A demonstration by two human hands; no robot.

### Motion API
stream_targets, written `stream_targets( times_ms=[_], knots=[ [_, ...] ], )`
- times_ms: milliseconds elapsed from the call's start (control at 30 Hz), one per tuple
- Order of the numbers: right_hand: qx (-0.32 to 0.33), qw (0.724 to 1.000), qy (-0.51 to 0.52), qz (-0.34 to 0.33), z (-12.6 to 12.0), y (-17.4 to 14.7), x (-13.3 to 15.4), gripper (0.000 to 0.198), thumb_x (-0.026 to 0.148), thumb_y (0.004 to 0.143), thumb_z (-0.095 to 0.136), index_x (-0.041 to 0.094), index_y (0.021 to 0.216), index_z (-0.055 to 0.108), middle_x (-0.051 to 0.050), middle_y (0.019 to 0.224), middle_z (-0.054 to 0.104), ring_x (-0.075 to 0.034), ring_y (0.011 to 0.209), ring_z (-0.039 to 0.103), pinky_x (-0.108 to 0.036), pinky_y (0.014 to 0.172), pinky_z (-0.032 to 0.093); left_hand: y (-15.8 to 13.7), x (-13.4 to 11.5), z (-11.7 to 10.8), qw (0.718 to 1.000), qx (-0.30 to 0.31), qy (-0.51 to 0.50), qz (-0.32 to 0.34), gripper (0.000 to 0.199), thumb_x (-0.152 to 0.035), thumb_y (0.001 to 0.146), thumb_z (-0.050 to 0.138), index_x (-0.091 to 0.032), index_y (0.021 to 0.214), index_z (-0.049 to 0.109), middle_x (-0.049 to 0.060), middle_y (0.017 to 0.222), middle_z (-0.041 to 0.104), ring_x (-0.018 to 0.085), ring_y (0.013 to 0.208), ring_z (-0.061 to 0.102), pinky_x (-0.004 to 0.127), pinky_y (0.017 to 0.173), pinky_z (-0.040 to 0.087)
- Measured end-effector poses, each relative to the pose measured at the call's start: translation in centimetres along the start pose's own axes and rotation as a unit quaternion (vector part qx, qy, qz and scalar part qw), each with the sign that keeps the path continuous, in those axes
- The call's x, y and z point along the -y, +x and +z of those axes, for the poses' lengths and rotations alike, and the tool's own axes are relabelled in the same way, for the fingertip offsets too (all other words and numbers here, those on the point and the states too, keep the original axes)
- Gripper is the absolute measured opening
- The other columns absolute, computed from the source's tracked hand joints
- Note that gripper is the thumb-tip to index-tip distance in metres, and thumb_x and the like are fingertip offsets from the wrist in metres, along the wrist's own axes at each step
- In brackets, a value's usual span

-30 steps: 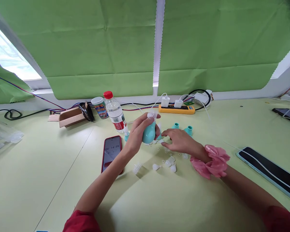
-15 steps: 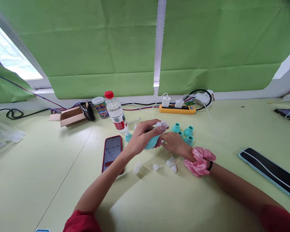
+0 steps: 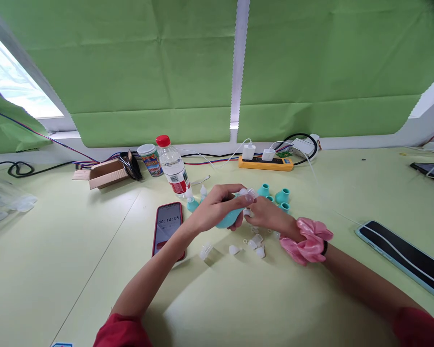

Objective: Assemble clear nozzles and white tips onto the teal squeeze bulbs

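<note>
My left hand (image 3: pixel 217 207) is wrapped round a teal squeeze bulb (image 3: pixel 228 220), held tilted above the table. At the bulb's upper right end, by my thumb, is a clear plastic cap (image 3: pixel 252 193). Close on the right, my right hand (image 3: pixel 269 213) has its fingers bent down, a small white plastic piece (image 3: pixel 248 212) at their tips; the fingertips are partly hidden. Below lie white nozzle tips (image 3: pixel 234 249), clear caps (image 3: pixel 205 251) and small rings. Several open-necked teal bulbs (image 3: pixel 282 196) stand beyond my right hand. A teal bulb with a white tip (image 3: pixel 192 204) stands left.
A phone showing a timer (image 3: pixel 168 226) lies left of my hands. Behind it stand a water bottle (image 3: pixel 173 168) and a paper cup (image 3: pixel 150 160). An orange power strip (image 3: pixel 265 165) with cables runs along the wall. Another phone (image 3: pixel 405 255) lies right, a cardboard box (image 3: pixel 108 174) left.
Both hands have shifted slightly right and down, the teal bulb moving along in my left. A white-tipped piece behind my left hand shows more fully.
</note>
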State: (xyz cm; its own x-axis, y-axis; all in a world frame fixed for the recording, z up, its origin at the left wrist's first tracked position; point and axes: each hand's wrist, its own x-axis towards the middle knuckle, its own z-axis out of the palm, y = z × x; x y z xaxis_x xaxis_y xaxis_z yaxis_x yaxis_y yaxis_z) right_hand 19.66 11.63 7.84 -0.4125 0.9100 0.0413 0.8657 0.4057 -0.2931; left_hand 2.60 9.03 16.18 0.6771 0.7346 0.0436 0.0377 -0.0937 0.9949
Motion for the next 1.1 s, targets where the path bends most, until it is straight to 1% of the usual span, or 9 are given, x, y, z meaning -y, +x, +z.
stream_targets(
  times_ms=[100, 167, 267, 367, 500, 667, 833, 933, 1100],
  knots=[
    [-0.047, 0.998, 0.027, -0.043, -2.5, -0.9, 0.5, 0.013, 0.018, 0.071, 0.051, 0.016, 0.078, 0.061, -0.005, 0.078, 0.058, -0.016, 0.072, 0.054, -0.028, 0.068, 0.043, -0.2, -0.1, 0.0, 0.999, -0.008, 0.045, 0.006, 0.026, -0.039, 0.077, 0.051, -0.014, 0.071, 0.052, -0.003, 0.045, 0.048, 0.007, 0.039, 0.044, 0.018, 0.039, 0.032],
    [-0.12, 0.983, 0.11, -0.08, -4.3, -1.7, 0.9, 0.011, 0.021, 0.072, 0.053, 0.016, 0.075, 0.061, -0.005, 0.076, 0.056, -0.014, 0.066, 0.054, -0.028, 0.064, 0.046, -0.3, -0.1, 0.0, 0.997, -0.011, 0.071, 0.006, 0.027, -0.04, 0.077, 0.05, -0.014, 0.068, 0.051, -0.004, 0.043, 0.047, 0.006, 0.039, 0.043, 0.018, 0.04, 0.032],
    [-0.194, 0.94, 0.267, -0.084, -6.4, -3.2, 1.5, 0.011, 0.026, 0.072, 0.058, 0.019, 0.079, 0.062, -0.004, 0.079, 0.057, -0.014, 0.069, 0.055, -0.029, 0.066, 0.05, -0.4, -0.3, -0.1, 0.994, -0.006, 0.106, 0.005, 0.027, -0.039, 0.079, 0.048, -0.014, 0.068, 0.05, -0.004, 0.044, 0.047, 0.006, 0.04, 0.041, 0.018, 0.041, 0.031],
    [-0.218, 0.891, 0.392, -0.062, -7.4, -4.3, 2.2, 0.01, 0.027, 0.069, 0.063, 0.021, 0.077, 0.062, -0.002, 0.08, 0.06, -0.015, 0.074, 0.057, -0.029, 0.068, 0.051, -0.4, -0.4, -0.1, 0.99, 0.003, 0.139, 0.007, 0.026, -0.038, 0.08, 0.047, -0.014, 0.069, 0.051, -0.004, 0.045, 0.046, 0.006, 0.041, 0.039, 0.018, 0.043, 0.032],
    [-0.222, 0.841, 0.493, -0.034, -7.5, -5.0, 3.1, 0.012, 0.031, 0.065, 0.068, 0.022, 0.071, 0.063, -0.002, 0.078, 0.064, -0.017, 0.076, 0.061, -0.031, 0.067, 0.053, -0.5, -0.5, 0.0, 0.988, 0.012, 0.153, 0.006, 0.025, -0.037, 0.08, 0.047, -0.014, 0.071, 0.053, -0.004, 0.046, 0.046, 0.006, 0.043, 0.04, 0.018, 0.044, 0.032],
    [-0.209, 0.805, 0.556, -0.002, -7.0, -4.9, 3.7, 0.016, 0.03, 0.06, 0.071, 0.021, 0.071, 0.064, -0.003, 0.079, 0.068, -0.02, 0.078, 0.064, -0.035, 0.074, 0.053, -0.6, -0.7, -0.1, 0.986, 0.016, 0.167, 0.012, 0.025, -0.037, 0.079, 0.047, -0.014, 0.072, 0.053, -0.004, 0.047, 0.047, 0.007, 0.043, 0.041, 0.018, 0.045, 0.033],
    [-0.194, 0.794, 0.576, -0.003, -6.3, -4.5, 3.1, 0.018, 0.03, 0.057, 0.074, 0.021, 0.07, 0.064, -0.002, 0.073, 0.069, -0.022, 0.078, 0.065, -0.036, 0.073, 0.054, -0.7, -0.9, -0.1, 0.98, 0.008, 0.198, 0.027, 0.027, -0.038, 0.081, 0.044, -0.015, 0.071, 0.053, -0.004, 0.046, 0.046, 0.007, 0.043, 0.04, 0.018, 0.044, 0.032],
    [-0.189, 0.785, 0.591, -0.008, -6.1, -4.4, 2.8, 0.017, 0.028, 0.056, 0.075, 0.021, 0.063, 0.061, -0.001, 0.07, 0.069, -0.022, 0.077, 0.065, -0.035, 0.071, 0.054, -0.9, -1.0, 0.1, 0.969, -0.009, 0.241, 0.05, 0.028, -0.038, 0.082, 0.042, -0.015, 0.072, 0.054, -0.004, 0.047, 0.045, 0.007, 0.043, 0.039, 0.018, 0.045, 0.031],
    [-0.176, 0.779, 0.601, -0.019, -6.3, -4.6, 2.9, 0.025, 0.023, 0.049, 0.078, 0.021, 0.053, 0.054, 0.001, 0.066, 0.067, -0.025, 0.079, 0.065, -0.037, 0.072, 0.054, -1.5, -1.3, 0.5, 0.922, -0.045, 0.37, 0.105, 0.026, -0.035, 0.083, 0.042, -0.015, 0.079, 0.059, -0.004, 0.049, 0.043, 0.006, 0.044, 0.035, 0.019, 0.047, 0.029]
  ],
)
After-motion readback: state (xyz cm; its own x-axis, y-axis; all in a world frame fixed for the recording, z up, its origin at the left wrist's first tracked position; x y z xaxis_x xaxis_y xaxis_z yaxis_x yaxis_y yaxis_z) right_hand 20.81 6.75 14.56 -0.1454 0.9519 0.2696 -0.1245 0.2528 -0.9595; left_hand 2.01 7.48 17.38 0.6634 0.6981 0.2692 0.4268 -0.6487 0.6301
